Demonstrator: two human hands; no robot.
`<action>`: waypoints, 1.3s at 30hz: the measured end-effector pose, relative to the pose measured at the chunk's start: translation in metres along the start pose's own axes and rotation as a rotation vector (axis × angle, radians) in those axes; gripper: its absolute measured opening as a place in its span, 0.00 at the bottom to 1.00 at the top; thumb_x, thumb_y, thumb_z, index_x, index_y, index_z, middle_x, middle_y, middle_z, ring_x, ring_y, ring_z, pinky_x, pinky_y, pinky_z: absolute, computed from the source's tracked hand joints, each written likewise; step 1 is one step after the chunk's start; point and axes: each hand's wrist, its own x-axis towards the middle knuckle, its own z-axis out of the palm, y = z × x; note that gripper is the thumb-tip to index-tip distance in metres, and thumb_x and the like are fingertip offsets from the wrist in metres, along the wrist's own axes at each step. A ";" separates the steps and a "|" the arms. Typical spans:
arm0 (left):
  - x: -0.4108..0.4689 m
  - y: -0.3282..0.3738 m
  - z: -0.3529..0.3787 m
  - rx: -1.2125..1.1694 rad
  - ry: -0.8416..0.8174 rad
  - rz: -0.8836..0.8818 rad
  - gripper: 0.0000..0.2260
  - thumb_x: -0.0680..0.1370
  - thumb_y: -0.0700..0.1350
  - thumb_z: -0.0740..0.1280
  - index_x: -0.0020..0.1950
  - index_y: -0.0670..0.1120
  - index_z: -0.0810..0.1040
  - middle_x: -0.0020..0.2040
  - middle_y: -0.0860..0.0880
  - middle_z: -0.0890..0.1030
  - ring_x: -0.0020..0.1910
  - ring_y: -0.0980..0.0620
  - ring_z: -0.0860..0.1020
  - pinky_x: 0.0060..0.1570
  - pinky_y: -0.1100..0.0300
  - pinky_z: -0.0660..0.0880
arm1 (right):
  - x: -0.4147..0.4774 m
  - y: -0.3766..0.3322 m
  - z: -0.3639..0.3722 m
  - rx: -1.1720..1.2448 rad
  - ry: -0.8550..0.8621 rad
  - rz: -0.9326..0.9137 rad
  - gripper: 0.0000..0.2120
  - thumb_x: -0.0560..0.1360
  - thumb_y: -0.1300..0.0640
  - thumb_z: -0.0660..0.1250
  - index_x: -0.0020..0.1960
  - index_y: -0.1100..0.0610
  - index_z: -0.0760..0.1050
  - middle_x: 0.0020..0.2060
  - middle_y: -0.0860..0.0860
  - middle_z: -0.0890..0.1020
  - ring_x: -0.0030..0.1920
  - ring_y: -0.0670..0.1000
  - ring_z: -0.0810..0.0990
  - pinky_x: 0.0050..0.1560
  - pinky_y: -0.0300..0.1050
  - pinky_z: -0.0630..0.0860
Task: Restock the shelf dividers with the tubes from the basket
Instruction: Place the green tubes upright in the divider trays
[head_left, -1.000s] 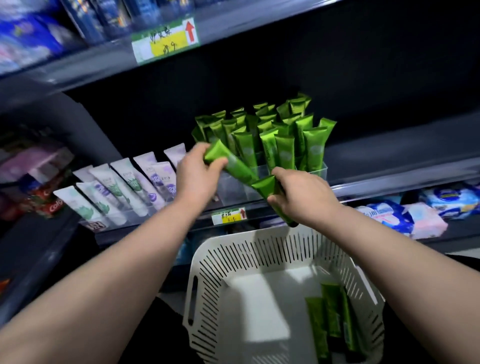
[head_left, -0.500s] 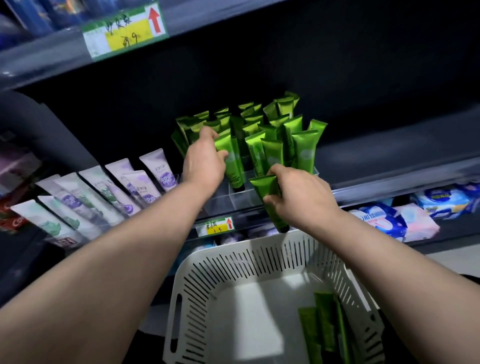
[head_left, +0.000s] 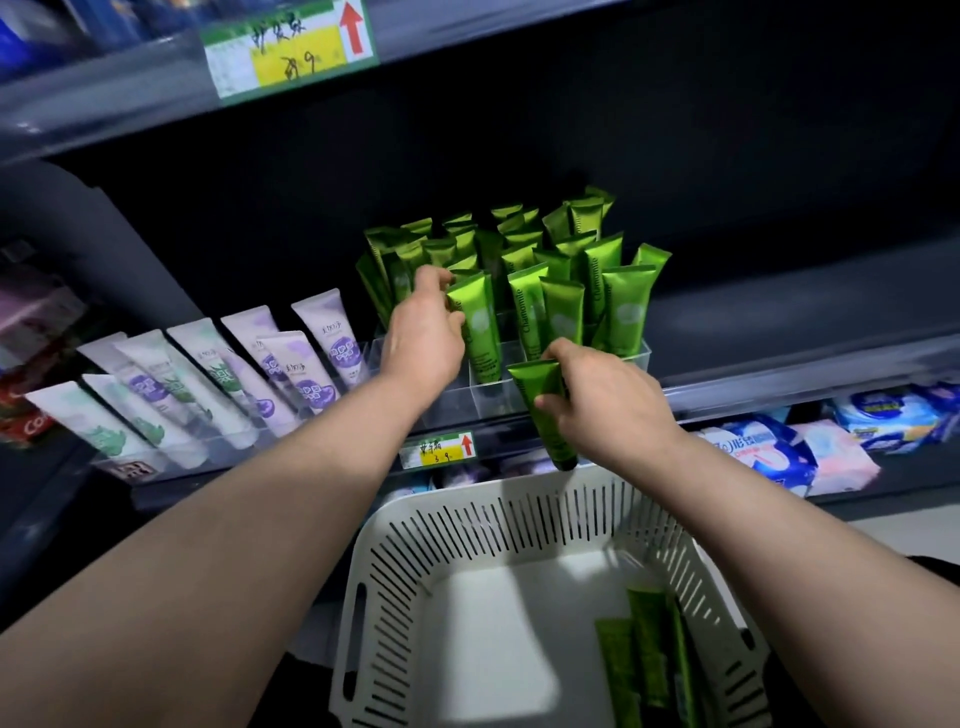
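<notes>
In dim light, the dark middle shelf (head_left: 779, 332) runs before a black back panel (head_left: 675, 156). Above it, an upper shelf edge (head_left: 104, 104) carries a yellow-and-green price label (head_left: 291, 52); below it lie blue-and-white wrapped packs (head_left: 769, 457) and, lower still, pale floor (head_left: 909, 522).

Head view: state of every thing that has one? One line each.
left hand, grips the shelf tube
shelf tube, upright in the divider, cap down
right hand, grips the spare tube
spare tube, off the shelf, cap down, above the basket rim
divider, holds rows of stocked tubes, upright
basket, loose tubes lying at its right side
purple tubes, leaning back in rows
</notes>
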 end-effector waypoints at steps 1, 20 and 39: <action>-0.004 -0.001 -0.002 -0.040 0.011 -0.002 0.18 0.79 0.37 0.64 0.68 0.43 0.67 0.56 0.45 0.78 0.54 0.46 0.78 0.56 0.54 0.74 | 0.000 0.000 0.000 0.012 -0.002 0.001 0.17 0.77 0.50 0.66 0.64 0.52 0.67 0.55 0.51 0.78 0.55 0.56 0.78 0.43 0.46 0.67; -0.087 -0.061 -0.008 0.212 -0.183 0.170 0.18 0.77 0.34 0.64 0.64 0.49 0.73 0.64 0.51 0.73 0.61 0.49 0.70 0.58 0.56 0.70 | 0.025 -0.055 -0.026 -0.030 0.279 -0.057 0.16 0.78 0.55 0.63 0.64 0.54 0.66 0.56 0.53 0.78 0.52 0.59 0.77 0.41 0.48 0.67; -0.067 -0.055 -0.016 0.295 -0.126 0.179 0.15 0.76 0.40 0.66 0.62 0.48 0.73 0.59 0.48 0.78 0.60 0.46 0.72 0.51 0.53 0.70 | 0.064 -0.037 0.015 -0.082 0.121 0.000 0.16 0.77 0.65 0.59 0.64 0.58 0.65 0.56 0.60 0.76 0.51 0.62 0.76 0.42 0.49 0.69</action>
